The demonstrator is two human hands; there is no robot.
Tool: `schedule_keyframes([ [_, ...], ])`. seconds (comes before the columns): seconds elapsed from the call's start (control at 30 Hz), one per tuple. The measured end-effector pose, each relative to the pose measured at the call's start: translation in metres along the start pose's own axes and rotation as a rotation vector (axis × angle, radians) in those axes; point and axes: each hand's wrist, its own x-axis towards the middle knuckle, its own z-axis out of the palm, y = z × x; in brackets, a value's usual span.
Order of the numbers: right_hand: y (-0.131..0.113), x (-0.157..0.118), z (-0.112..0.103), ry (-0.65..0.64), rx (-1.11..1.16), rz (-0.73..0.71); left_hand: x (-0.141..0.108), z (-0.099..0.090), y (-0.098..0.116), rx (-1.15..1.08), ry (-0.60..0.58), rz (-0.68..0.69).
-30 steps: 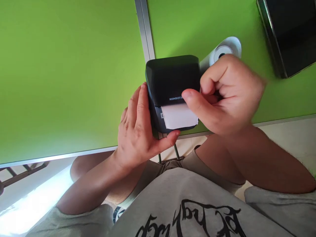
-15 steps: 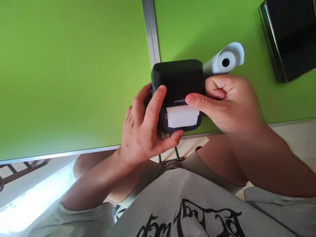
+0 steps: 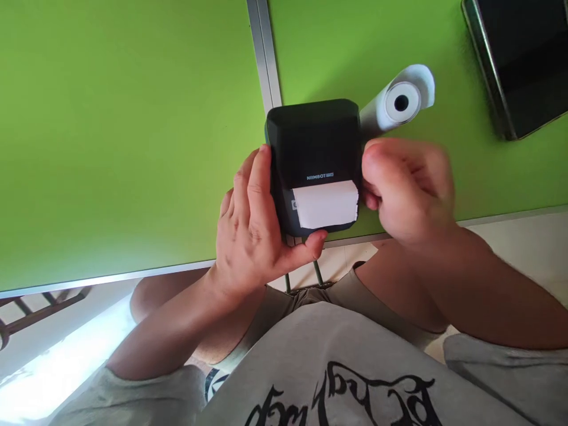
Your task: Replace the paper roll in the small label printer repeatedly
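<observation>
A black label printer (image 3: 313, 145) marked NIIMBOT is held over the table's front edge. A strip of white paper (image 3: 327, 204) sticks out of its slot and lies over the front. My left hand (image 3: 252, 228) grips the printer, its fingers along the left side and the thumb at the front edge. My right hand (image 3: 410, 186) is closed, knuckles bent, against the printer's right side. Its fingertips are partly hidden, so what they grip, if anything, cannot be made out. Just behind that hand lies a white paper roll (image 3: 386, 109) with a dark hollow core and a loose outer flap.
The green tabletop (image 3: 124, 130) is crossed by a metal seam strip (image 3: 265, 53). A dark, flat, glossy device (image 3: 528, 59) lies at the far right. The table's metal front edge (image 3: 110, 275) runs above my lap.
My right thumb has left the printer's top and is now bent in at its right side. My left index finger has slid off the top to the left side, uncovering the lid.
</observation>
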Motion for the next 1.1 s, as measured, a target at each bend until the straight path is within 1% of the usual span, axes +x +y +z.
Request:
schedule_keyframes([
  [0.07,0.001,0.000,-0.002,-0.020,0.058,-0.030,-0.003,-0.002,0.000,0.012,-0.030,0.006],
  [0.13,0.001,0.000,-0.002,-0.020,0.058,-0.036,-0.007,-0.003,0.001,0.029,-0.035,0.003],
  [0.3,-0.004,0.002,-0.001,-0.010,0.027,-0.017,-0.012,0.001,0.000,0.064,-0.002,-0.021],
  [0.5,-0.006,0.000,0.000,0.003,-0.031,0.024,-0.010,0.003,-0.001,0.066,-0.009,-0.034],
  [0.7,-0.007,0.001,0.001,0.024,-0.061,0.044,-0.009,-0.005,-0.003,0.117,-0.041,-0.037],
  [0.83,-0.004,0.001,0.002,0.019,-0.018,0.018,-0.006,-0.011,-0.006,0.087,-0.046,-0.026],
  [0.93,-0.001,0.000,0.004,0.063,0.028,0.000,-0.002,-0.013,-0.006,0.084,-0.031,0.002],
  [1.0,0.000,-0.001,0.007,0.088,0.048,0.004,-0.001,-0.014,-0.005,0.080,-0.024,0.012],
  [1.1,0.001,-0.002,0.008,0.092,0.041,0.025,-0.001,-0.013,-0.006,0.064,-0.032,0.004],
])
